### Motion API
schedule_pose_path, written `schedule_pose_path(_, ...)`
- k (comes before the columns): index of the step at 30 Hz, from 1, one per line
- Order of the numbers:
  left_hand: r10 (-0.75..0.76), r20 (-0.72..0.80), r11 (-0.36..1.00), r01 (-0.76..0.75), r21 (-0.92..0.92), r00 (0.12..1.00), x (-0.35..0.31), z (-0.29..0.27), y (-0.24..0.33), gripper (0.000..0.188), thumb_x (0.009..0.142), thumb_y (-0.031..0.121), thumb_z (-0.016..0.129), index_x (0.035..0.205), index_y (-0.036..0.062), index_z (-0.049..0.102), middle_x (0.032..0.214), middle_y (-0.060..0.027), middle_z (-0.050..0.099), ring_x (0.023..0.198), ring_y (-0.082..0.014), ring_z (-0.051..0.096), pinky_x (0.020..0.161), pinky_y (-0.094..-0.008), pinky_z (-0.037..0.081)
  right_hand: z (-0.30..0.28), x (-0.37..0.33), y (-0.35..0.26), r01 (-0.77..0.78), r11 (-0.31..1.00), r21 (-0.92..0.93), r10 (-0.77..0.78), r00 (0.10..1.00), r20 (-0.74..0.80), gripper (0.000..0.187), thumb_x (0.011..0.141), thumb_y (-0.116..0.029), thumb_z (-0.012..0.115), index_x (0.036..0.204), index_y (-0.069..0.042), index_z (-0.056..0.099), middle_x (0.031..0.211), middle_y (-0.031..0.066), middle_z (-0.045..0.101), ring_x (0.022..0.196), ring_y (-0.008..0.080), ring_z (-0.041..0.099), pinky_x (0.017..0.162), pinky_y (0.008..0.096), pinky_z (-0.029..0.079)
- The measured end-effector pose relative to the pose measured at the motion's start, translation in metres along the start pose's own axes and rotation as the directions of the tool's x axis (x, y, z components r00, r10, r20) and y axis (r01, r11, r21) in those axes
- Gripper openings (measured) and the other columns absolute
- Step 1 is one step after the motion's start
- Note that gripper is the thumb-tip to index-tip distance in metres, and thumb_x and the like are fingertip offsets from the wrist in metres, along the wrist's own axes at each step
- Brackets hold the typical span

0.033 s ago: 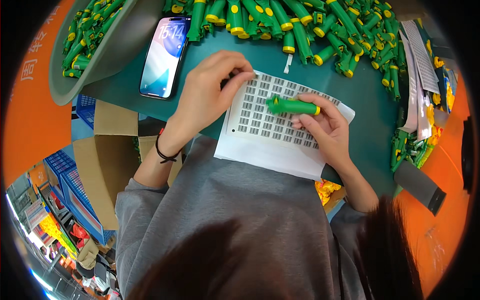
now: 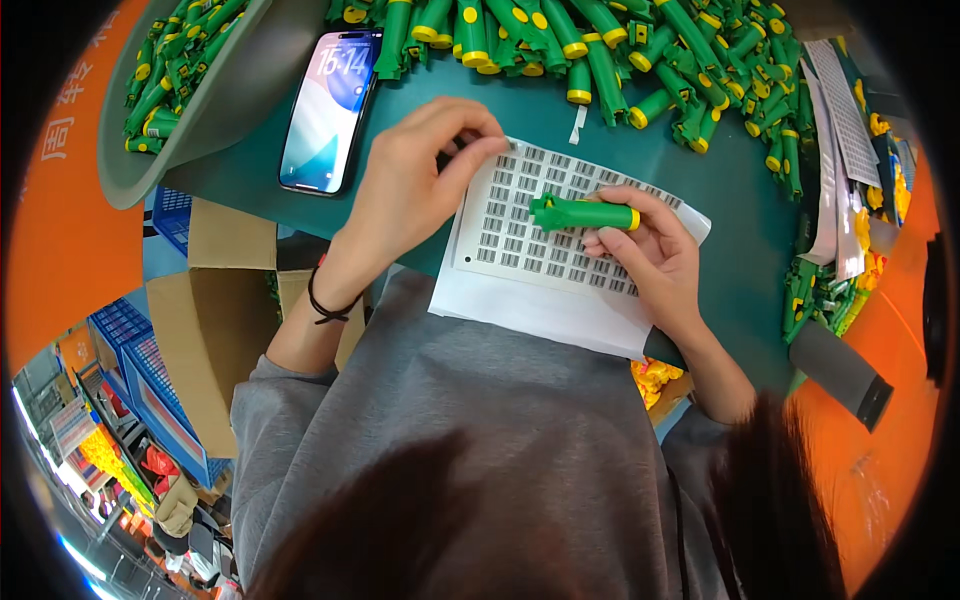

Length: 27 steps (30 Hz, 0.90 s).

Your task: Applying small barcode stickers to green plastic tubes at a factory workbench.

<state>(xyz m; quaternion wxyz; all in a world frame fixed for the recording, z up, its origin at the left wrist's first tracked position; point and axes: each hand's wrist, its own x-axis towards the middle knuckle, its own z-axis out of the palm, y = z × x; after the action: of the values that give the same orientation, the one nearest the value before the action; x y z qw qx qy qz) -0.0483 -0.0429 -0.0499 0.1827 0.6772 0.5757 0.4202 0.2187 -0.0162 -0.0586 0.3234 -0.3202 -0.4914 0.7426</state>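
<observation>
and there it was, your right hand (image 2: 655,250) with thumb and fingers closed around the green tube (image 2: 585,214), yellow end to the right, flared green end pointing left! that tube lay crosswise over the label sheet (image 2: 514,248); whether it touched the sheet, you couldn't tell from here. across at the top left corner of the sheet, your left hand (image 2: 412,185) showed thumb and forefinger in a narrow pinch, though what sat between the tips was too small to make out. under the sheet, white paper (image 2: 540,322) stuck out toward you, and beneath it all ran the dark green tabletop (image 2: 745,290). just past the sheet, a small white strip (image 2: 578,125); beyond that, a great heap of tubes (image 2: 605,70)! left of your hand lay a lit phone (image 2: 325,115), then a grey basin (image 2: 205,130), loaded with more green pieces.
</observation>
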Motion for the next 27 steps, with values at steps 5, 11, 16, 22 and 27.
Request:
schedule_pose_path(5, -0.268, 0.083, 0.894, 0.28, -0.351, 0.96, 0.002, -0.012, 0.012, 0.01, 0.09, 0.004, 0.071, 0.099, 0.0009, 0.069, 0.093, -0.0066, 0.07, 0.081, -0.0141, 0.066, 0.072, -0.0236, 0.05, -0.001, -0.002, 0.001, -0.035, 0.998, -0.044, 0.034, 0.999, -0.015, 0.033, 0.094, 0.009, 0.06, 0.127, 0.003, 0.059, 0.134, 0.0159, 0.054, 0.112, 0.0196, 0.062, 0.093, 0.0332, 0.057)
schedule_pose_path(11, -0.146, 0.284, 0.907, 0.243, -0.344, 0.948, 0.007, -0.004, 0.065, 0.01, 0.089, 0.006, 0.073, 0.096, -0.0002, 0.069, 0.103, -0.0087, 0.071, 0.094, -0.0145, 0.064, 0.086, -0.029, 0.049, 0.002, -0.005, -0.004, 0.116, 0.975, -0.192, -0.117, 0.993, 0.008, 0.039, 0.09, 0.013, 0.064, 0.128, 0.005, 0.058, 0.133, 0.0146, 0.055, 0.119, 0.0214, 0.06, 0.098, 0.0343, 0.054)
schedule_pose_path(16, -0.155, 0.41, 0.892, 0.306, -0.333, 0.899, 0.015, 0.008, 0.066, 0.01, 0.09, 0.006, 0.072, 0.095, -0.0016, 0.069, 0.099, -0.0086, 0.072, 0.093, -0.0155, 0.065, 0.088, -0.0305, 0.051, 0.001, -0.008, -0.004, 0.2, 0.965, -0.17, -0.199, 0.98, 0.026, 0.041, 0.089, 0.013, 0.065, 0.129, 0.007, 0.057, 0.13, 0.014, 0.058, 0.119, 0.0209, 0.059, 0.103, 0.0334, 0.05)
schedule_pose_path(22, -0.174, 0.441, 0.887, 0.334, -0.317, 0.881, 0.019, 0.01, 0.068, 0.011, 0.091, 0.007, 0.071, 0.096, -0.0029, 0.07, 0.097, -0.0079, 0.072, 0.092, -0.0158, 0.067, 0.089, -0.0313, 0.053, 0.0, -0.009, -0.005, 0.202, 0.951, -0.232, -0.202, 0.979, 0.026, 0.041, 0.089, 0.014, 0.065, 0.129, 0.007, 0.057, 0.13, 0.0145, 0.059, 0.12, 0.0209, 0.059, 0.103, 0.0341, 0.05)
schedule_pose_path(27, -0.177, 0.425, 0.904, 0.318, -0.286, 0.888, 0.019, 0.011, 0.07, 0.013, 0.09, 0.007, 0.072, 0.098, -0.003, 0.071, 0.097, -0.0083, 0.073, 0.093, -0.0157, 0.068, 0.089, -0.0313, 0.053, 0.0, -0.009, -0.004, 0.238, 0.938, -0.254, -0.237, 0.971, 0.035, 0.042, 0.089, 0.014, 0.066, 0.129, 0.008, 0.056, 0.129, 0.0149, 0.058, 0.12, 0.0222, 0.059, 0.104, 0.0347, 0.05)
